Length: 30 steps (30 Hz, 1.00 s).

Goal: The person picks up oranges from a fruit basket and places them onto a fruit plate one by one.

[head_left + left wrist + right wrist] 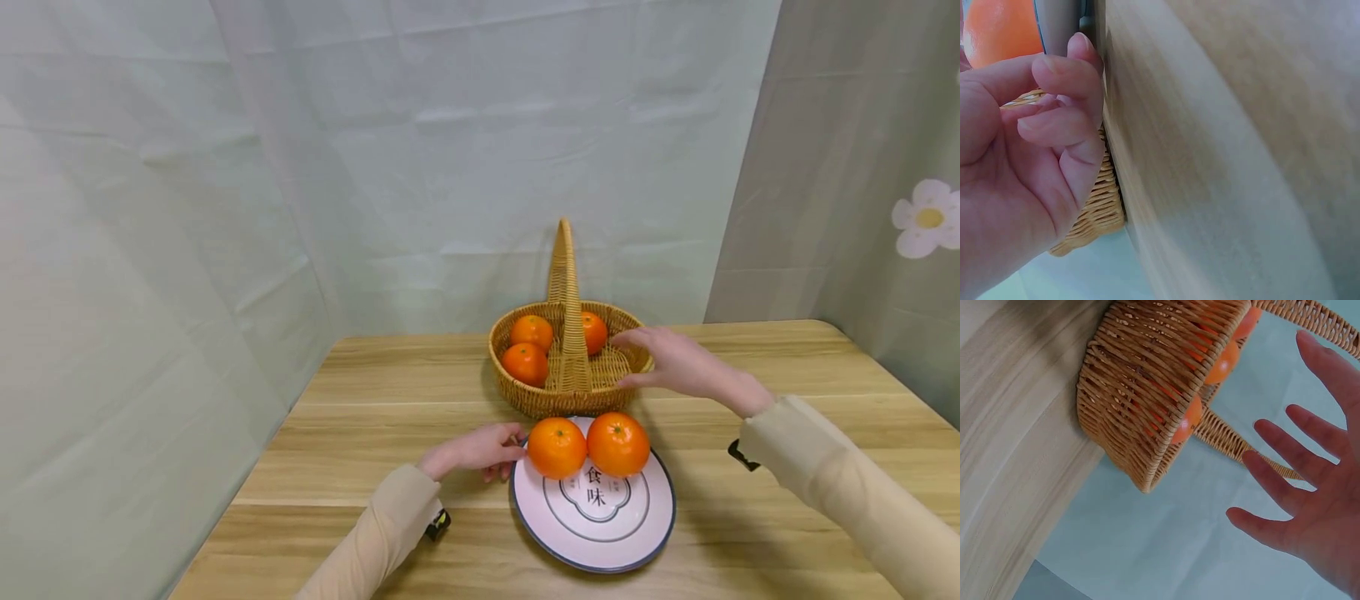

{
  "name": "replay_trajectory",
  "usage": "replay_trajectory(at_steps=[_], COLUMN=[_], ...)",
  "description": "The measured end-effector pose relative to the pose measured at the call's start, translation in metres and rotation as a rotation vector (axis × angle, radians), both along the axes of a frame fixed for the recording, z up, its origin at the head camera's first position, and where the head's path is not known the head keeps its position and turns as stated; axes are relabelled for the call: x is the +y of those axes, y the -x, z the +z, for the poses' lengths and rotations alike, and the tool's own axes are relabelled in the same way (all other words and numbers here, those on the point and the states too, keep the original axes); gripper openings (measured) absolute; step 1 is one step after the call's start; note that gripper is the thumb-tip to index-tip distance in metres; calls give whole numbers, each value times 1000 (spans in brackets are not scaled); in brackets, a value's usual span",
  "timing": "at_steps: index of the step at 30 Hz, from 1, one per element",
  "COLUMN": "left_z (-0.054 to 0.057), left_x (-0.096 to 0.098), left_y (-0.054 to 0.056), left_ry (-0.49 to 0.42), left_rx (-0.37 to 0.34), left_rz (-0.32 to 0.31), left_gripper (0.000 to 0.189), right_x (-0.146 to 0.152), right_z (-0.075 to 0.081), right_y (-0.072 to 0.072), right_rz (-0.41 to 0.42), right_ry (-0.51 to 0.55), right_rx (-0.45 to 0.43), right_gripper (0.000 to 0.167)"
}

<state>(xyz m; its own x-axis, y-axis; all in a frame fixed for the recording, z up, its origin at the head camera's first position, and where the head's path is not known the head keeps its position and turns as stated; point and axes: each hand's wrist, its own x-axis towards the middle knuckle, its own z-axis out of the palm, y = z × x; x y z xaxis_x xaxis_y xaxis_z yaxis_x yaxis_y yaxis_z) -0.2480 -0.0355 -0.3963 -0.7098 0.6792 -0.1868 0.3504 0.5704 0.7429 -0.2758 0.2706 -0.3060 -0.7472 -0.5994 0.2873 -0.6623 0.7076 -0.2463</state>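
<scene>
A white plate with a dark blue rim and printed characters lies on the table, bearing two oranges side by side at its far part. At the plate's left edge, my left hand pinches the rim between thumb and curled fingers. Behind the plate stands a wicker basket with a tall handle; three oranges lie inside. My right hand hovers at the basket's right side, fingers spread and holding nothing. In the right wrist view the same hand appears apart from the basket.
The wooden table extends on both sides of the plate and basket. Pale cloth hangs behind the table, and a grey cloth with a flower print hangs at the right.
</scene>
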Motion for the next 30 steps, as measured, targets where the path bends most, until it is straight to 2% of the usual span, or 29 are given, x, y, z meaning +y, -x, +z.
replay_trajectory(at_steps=[21, 30], left_z=[-4, -3], left_x=[-2, -3], left_y=[-2, -5], left_ry=[-8, -11], left_rx=[-1, -3], left_rz=[12, 14], left_gripper=[5, 5], right_x=[-8, -10], right_z=[4, 2], right_y=[16, 21], right_rz=[-40, -56], right_ry=[-16, -24], right_rx=[-30, -32], right_gripper=[63, 70])
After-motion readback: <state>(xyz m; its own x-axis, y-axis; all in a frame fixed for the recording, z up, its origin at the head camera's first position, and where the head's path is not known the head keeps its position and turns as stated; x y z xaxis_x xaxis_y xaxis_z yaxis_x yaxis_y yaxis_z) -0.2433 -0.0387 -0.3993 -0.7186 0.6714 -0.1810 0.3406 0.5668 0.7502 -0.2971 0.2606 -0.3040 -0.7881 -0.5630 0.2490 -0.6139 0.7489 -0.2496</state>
